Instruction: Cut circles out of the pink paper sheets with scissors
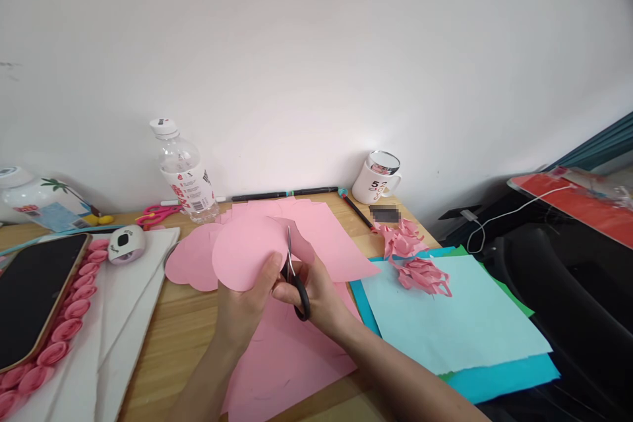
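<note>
My left hand [246, 303] pinches the lower right edge of a round pink paper [250, 250], which is raised above the table. Black-handled scissors [302, 297] are gripped in my right hand [319, 293]. Their blades point away from me along the right edge of the round paper. A curled pink strip [301, 237] stands out to the right of the blades. Beneath my hands lie pink sheets [297, 362], and more round pink pieces [192, 257] are stacked to the left.
A plastic bottle [188, 175] and a white mug [372, 178] stand by the wall. Crumpled pink scraps [420, 275] rest on pale blue paper [455, 323]. On the left, a phone [39, 297] and rolled pink paper flowers [66, 330] lie on a white board [119, 316].
</note>
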Demonstrator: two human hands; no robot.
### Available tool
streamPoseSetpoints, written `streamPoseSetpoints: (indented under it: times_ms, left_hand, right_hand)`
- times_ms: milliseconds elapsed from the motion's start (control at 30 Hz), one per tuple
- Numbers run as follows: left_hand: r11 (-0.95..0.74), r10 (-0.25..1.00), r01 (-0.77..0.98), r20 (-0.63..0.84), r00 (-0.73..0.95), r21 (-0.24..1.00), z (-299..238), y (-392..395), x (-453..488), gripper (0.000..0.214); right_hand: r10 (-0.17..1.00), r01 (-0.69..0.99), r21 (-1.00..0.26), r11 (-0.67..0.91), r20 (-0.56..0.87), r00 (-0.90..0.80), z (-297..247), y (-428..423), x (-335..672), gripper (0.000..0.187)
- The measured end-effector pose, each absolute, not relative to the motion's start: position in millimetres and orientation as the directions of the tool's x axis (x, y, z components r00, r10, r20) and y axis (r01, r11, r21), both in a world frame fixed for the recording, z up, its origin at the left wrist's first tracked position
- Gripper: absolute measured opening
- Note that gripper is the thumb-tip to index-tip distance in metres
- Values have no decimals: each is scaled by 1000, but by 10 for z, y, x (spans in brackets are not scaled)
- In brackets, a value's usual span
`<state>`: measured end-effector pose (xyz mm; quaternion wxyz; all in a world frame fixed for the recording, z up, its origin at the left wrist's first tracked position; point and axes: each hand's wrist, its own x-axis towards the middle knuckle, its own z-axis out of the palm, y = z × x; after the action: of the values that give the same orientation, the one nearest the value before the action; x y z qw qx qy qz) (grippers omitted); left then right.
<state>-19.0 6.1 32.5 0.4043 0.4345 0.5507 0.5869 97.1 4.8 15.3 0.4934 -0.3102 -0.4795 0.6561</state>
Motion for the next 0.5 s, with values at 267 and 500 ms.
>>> streamPoseSetpoints:
  times_ms: [267,500]
  left_hand:
    - [-90,961,-4,85,-264,996,271,70,-210,23]
    - [-82,950,30,87,-298,996,324,70,-199,22]
  right_hand:
    - [939,-357,-931,-73,56,-340,155,43,981,85]
    - [938,-328,-941,-82,38,-345,166,42,993,85]
